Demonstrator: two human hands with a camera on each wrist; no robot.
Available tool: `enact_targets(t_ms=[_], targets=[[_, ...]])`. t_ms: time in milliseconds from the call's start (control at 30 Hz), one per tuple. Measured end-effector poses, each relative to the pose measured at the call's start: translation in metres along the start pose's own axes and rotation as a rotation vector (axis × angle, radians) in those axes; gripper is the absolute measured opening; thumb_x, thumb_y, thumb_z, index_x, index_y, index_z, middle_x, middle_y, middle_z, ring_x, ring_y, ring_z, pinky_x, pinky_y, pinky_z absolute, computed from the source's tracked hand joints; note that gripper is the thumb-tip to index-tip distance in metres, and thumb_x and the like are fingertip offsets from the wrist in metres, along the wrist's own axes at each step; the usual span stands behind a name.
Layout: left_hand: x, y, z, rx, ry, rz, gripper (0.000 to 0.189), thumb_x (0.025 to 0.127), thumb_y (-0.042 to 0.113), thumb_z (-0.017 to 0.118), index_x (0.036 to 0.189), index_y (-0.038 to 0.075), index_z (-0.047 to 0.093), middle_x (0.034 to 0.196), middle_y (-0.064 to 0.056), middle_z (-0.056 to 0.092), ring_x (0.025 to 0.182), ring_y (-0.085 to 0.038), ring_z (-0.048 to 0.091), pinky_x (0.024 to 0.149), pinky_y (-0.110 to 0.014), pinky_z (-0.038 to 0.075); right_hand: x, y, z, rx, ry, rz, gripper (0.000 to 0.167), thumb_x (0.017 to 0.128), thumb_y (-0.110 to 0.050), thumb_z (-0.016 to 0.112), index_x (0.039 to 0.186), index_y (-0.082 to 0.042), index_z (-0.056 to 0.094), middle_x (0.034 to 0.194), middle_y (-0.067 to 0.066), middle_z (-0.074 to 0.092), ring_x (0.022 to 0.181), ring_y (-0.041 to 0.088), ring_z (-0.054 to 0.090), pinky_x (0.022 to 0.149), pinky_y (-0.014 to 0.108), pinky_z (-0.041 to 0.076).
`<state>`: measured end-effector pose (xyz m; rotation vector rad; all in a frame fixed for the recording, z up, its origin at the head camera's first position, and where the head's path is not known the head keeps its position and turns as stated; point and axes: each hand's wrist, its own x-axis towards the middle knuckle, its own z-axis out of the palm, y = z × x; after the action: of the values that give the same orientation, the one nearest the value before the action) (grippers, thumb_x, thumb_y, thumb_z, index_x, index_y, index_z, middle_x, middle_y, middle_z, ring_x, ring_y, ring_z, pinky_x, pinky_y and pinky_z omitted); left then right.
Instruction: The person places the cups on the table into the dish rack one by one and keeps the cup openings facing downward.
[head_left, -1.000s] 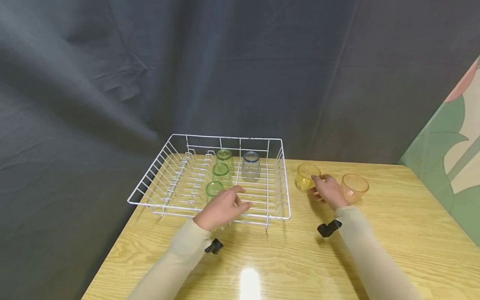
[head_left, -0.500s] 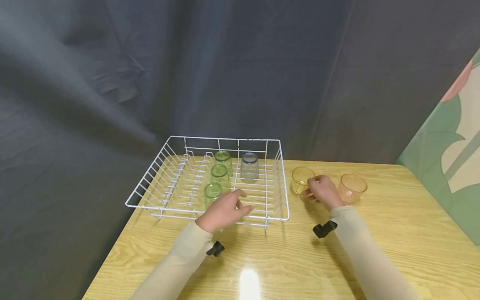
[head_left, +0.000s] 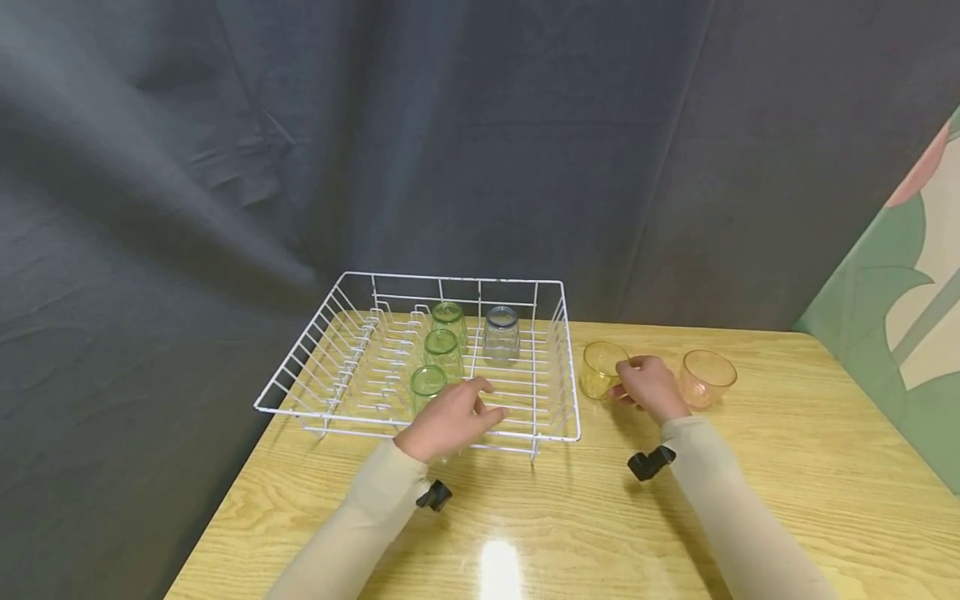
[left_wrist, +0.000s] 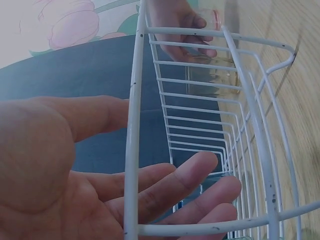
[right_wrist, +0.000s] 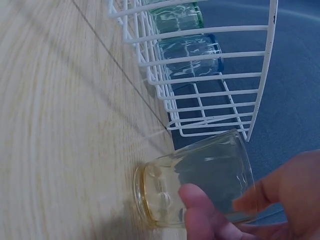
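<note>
My right hand [head_left: 649,387] pinches the near right side of a yellow glass [head_left: 597,367], which stands mouth up beside the dish rack. In the right wrist view, a fingertip lies along the wall of this glass [right_wrist: 165,185] and the thumb is by its rim. My left hand [head_left: 452,417] hovers over the front edge of the white wire dish rack [head_left: 557,435], its fingers loosely spread and holding nothing. In the left wrist view, the left hand's fingers [left_wrist: 192,172] show past the rack's wires. Whether they touch the wires I cannot tell.
Several glasses stand in the rack: a row of green glasses [head_left: 442,346] and a bluish one [head_left: 502,333]. An orange glass [head_left: 705,379] stands on the wooden table [head_left: 600,517] just right of my right hand. A dark curtain [head_left: 510,167] hangs behind.
The yellow glass and my right hand have shifted slightly left and nearer to me, closer to the rack. My left hand has stayed almost in place.
</note>
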<state>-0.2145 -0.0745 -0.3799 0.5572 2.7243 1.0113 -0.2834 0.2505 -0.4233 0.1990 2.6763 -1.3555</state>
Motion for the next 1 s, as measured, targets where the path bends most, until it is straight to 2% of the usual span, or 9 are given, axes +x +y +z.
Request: enact_targets(t_ms=[100, 267, 333, 533, 733, 900, 1000], targets=[[0.000, -0.001, 0.001, -0.010, -0.003, -0.001, 0.055, 0.098, 0.036, 0.062, 0.139, 0.000, 0.052, 0.092, -0.004, 0.070, 0.057, -0.012, 0.061, 0.078, -0.038, 0.054, 0.000, 0.001, 0.001, -0.004, 0.012, -0.001, 0.057, 0.104, -0.027, 0.039, 0.142, 0.015, 0.037, 0.087, 0.013, 0.076, 0.068, 0.017, 0.070, 0.059, 0.032, 0.049], [0.000, -0.003, -0.001, -0.034, 0.002, -0.007, 0.053, 0.099, 0.037, 0.061, 0.137, 0.001, 0.054, 0.097, -0.007, 0.070, 0.057, -0.023, 0.067, 0.077, -0.038, 0.055, -0.001, 0.004, -0.001, -0.006, 0.015, -0.015, 0.056, 0.102, -0.025, 0.037, 0.142, 0.014, 0.039, 0.087, 0.013, 0.076, 0.071, 0.019, 0.071, 0.058, 0.032, 0.048], [0.000, -0.003, -0.001, -0.031, 0.009, -0.003, 0.051, 0.099, 0.037, 0.060, 0.136, 0.002, 0.056, 0.098, -0.008, 0.070, 0.062, -0.023, 0.068, 0.078, -0.038, 0.055, -0.002, 0.004, -0.001, -0.006, 0.008, -0.021, 0.056, 0.102, -0.024, 0.036, 0.143, 0.014, 0.038, 0.087, 0.012, 0.076, 0.072, 0.019, 0.071, 0.059, 0.031, 0.048], [-0.001, -0.002, -0.002, -0.015, 0.037, 0.013, 0.047, 0.101, 0.039, 0.056, 0.133, 0.004, 0.059, 0.099, -0.006, 0.071, 0.077, -0.013, 0.063, 0.078, -0.039, 0.054, -0.005, 0.006, -0.002, 0.008, 0.017, -0.035, 0.055, 0.103, -0.023, 0.036, 0.143, 0.013, 0.039, 0.083, 0.009, 0.076, 0.071, 0.021, 0.071, 0.058, 0.031, 0.048], [0.000, -0.002, -0.001, -0.034, 0.072, 0.027, 0.045, 0.103, 0.042, 0.053, 0.128, 0.006, 0.063, 0.100, -0.006, 0.071, 0.078, -0.013, 0.063, 0.075, -0.037, 0.054, -0.010, 0.002, -0.004, 0.036, 0.081, -0.070, 0.049, 0.103, -0.023, 0.036, 0.137, 0.012, 0.047, 0.078, 0.008, 0.075, 0.069, 0.023, 0.071, 0.056, 0.030, 0.051], [-0.001, 0.001, -0.002, -0.056, 0.108, 0.059, 0.041, 0.104, 0.043, 0.049, 0.118, 0.010, 0.068, 0.100, -0.004, 0.072, 0.083, -0.014, 0.064, 0.076, -0.036, 0.053, -0.019, -0.004, -0.009, 0.015, 0.143, -0.101, 0.052, 0.104, -0.024, 0.036, 0.142, 0.010, 0.043, 0.078, 0.007, 0.074, 0.070, 0.023, 0.071, 0.065, 0.030, 0.054], [0.000, 0.002, -0.002, -0.075, 0.125, 0.090, 0.039, 0.105, 0.041, 0.047, 0.113, 0.010, 0.070, 0.099, -0.004, 0.072, 0.085, -0.014, 0.065, 0.077, -0.036, 0.053, -0.026, -0.010, -0.012, -0.004, 0.183, -0.129, 0.053, 0.103, -0.025, 0.035, 0.145, 0.007, 0.043, 0.079, 0.007, 0.075, 0.071, 0.023, 0.071, 0.064, 0.029, 0.053]])
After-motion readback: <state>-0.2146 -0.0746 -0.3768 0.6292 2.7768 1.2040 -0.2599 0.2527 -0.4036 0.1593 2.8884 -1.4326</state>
